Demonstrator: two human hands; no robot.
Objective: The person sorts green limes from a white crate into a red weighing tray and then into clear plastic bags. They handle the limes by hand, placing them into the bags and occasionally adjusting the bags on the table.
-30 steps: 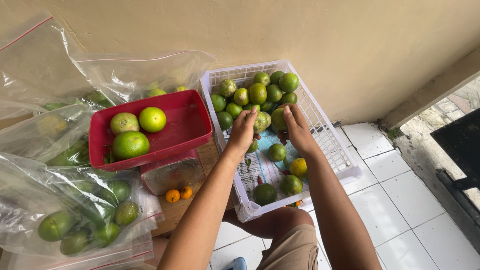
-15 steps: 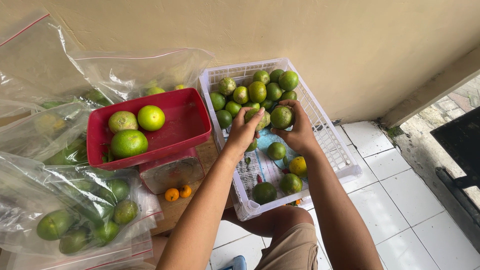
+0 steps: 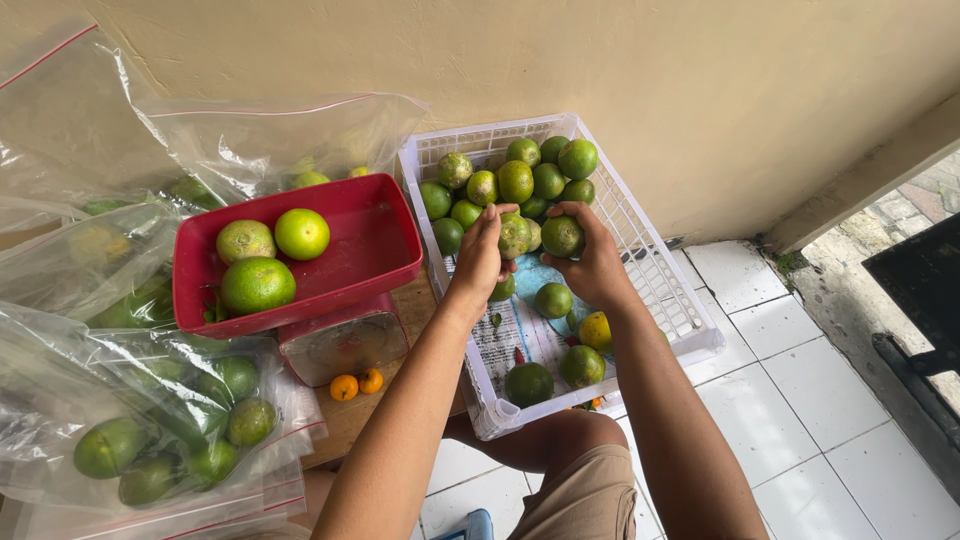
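Two green citrus fruits are in my grip over the white plastic crate [image 3: 690, 330]: my left hand [image 3: 480, 255] curls round a mottled one [image 3: 514, 235], my right hand [image 3: 590, 262] cups a darker one [image 3: 561, 235], both just in front of the heap at the crate's far end. I judge I'm at the picking stage. Left of the crate sits the red scale tray [image 3: 370, 255] with three fruits; carrying these there calls for a lift clear of the crate wall.

Three round green citrus fruits [image 3: 257, 284] are counted in one red plastic scale tray [image 3: 383, 262], two small orange fruits [image 3: 357, 384] beneath (bagged fruit uncountable), one white plastic crate [image 3: 655, 285].
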